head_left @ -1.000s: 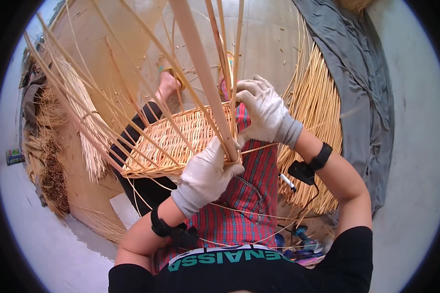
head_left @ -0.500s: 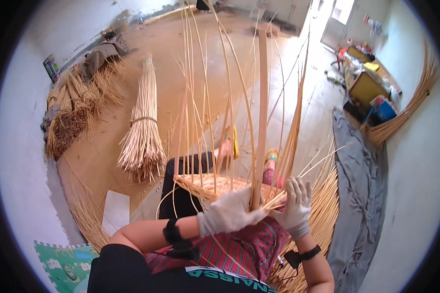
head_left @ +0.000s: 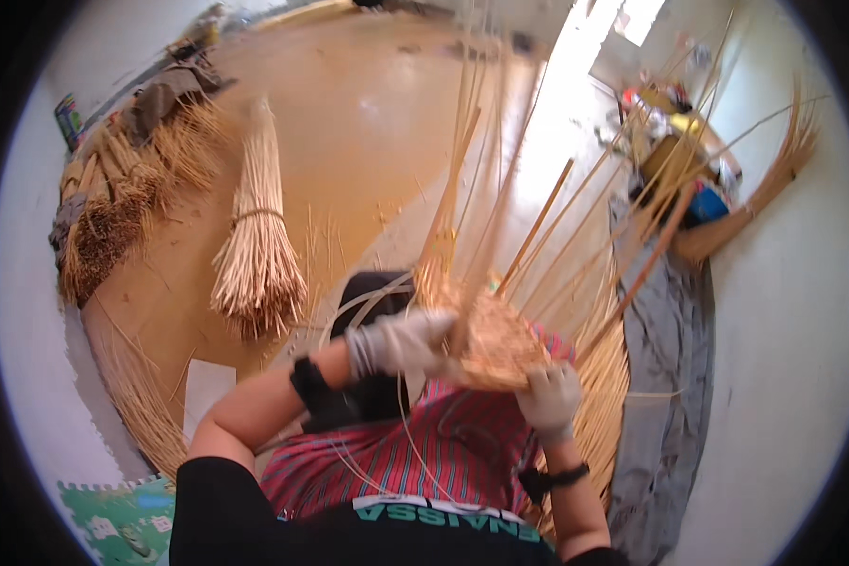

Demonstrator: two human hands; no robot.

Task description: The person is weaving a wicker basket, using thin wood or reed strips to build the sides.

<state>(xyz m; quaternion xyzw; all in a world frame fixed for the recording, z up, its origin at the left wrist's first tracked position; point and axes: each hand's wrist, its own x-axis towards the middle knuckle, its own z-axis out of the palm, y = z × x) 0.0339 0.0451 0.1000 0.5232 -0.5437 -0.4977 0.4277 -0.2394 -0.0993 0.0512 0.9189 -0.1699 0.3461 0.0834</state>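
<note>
A half-woven wicker basket is held over my lap, its woven base tilted and tall wicker stakes rising around its edges. My left hand, in a pale work glove, is closed on the basket's left corner beside a thick upright stake; motion blurs its fingertips. At the near right corner, my gloved right hand has its fingers wrapped over the woven edge. Loose pale weaving strands curve out past my left hand. A red striped cloth covers my lap beneath the basket.
On the floor at left stands a tied bundle of pale rods; more bundles lean along the left wall. Long rods lie at my right beside a grey cloth. Boxes and a blue container sit by the right wall.
The basket has turned, so its stakes now fan toward the right and its base faces me more. My left hand has moved left and up; my right hand has shifted down onto the edge.
</note>
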